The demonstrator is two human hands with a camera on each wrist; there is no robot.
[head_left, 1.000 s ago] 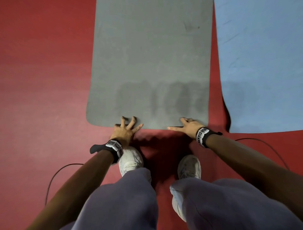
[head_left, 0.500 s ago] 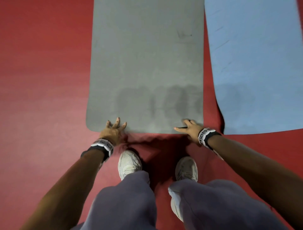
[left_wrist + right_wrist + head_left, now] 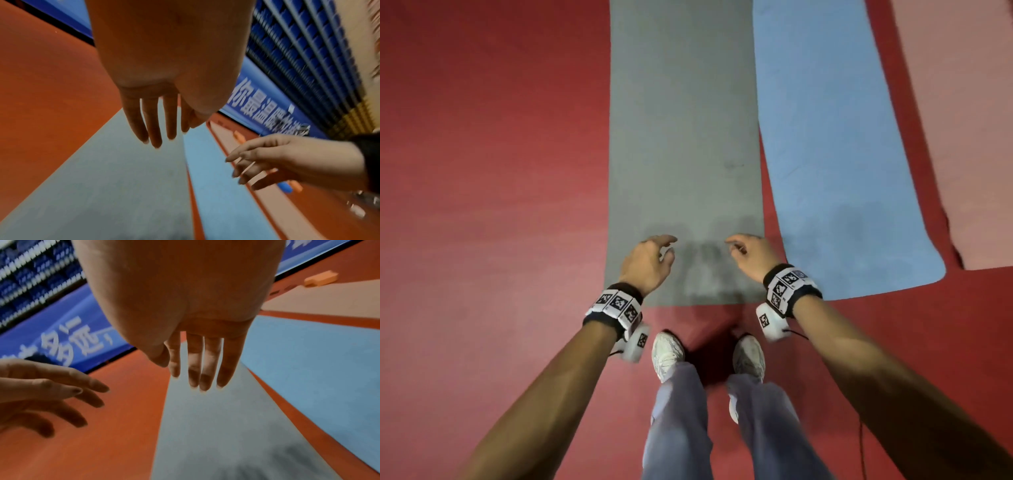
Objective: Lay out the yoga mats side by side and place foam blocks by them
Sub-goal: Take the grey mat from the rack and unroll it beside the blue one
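A grey yoga mat (image 3: 685,137) lies flat on the red floor straight ahead of my feet. To its right lie a blue mat (image 3: 835,154) and then a pink mat (image 3: 969,120), all lengthwise and side by side. My left hand (image 3: 654,260) and right hand (image 3: 748,251) hang in the air above the grey mat's near end, fingers relaxed and holding nothing. The wrist views show both hands' fingers straight and empty above the grey mat (image 3: 102,186) (image 3: 216,434). An orange foam block (image 3: 320,279) lies beyond the pink mat, and orange and blue blocks (image 3: 287,186) lie right of it.
The red floor (image 3: 482,205) stretches bare to the left of the grey mat. My white shoes (image 3: 667,353) stand just short of the mat's near edge. A blue banner with white characters (image 3: 267,113) and rows of blue seats bound the far side.
Both hands have let go of the grey mat's near edge and risen off the floor. The view has pulled up and back, so the pink mat now shows at the right.
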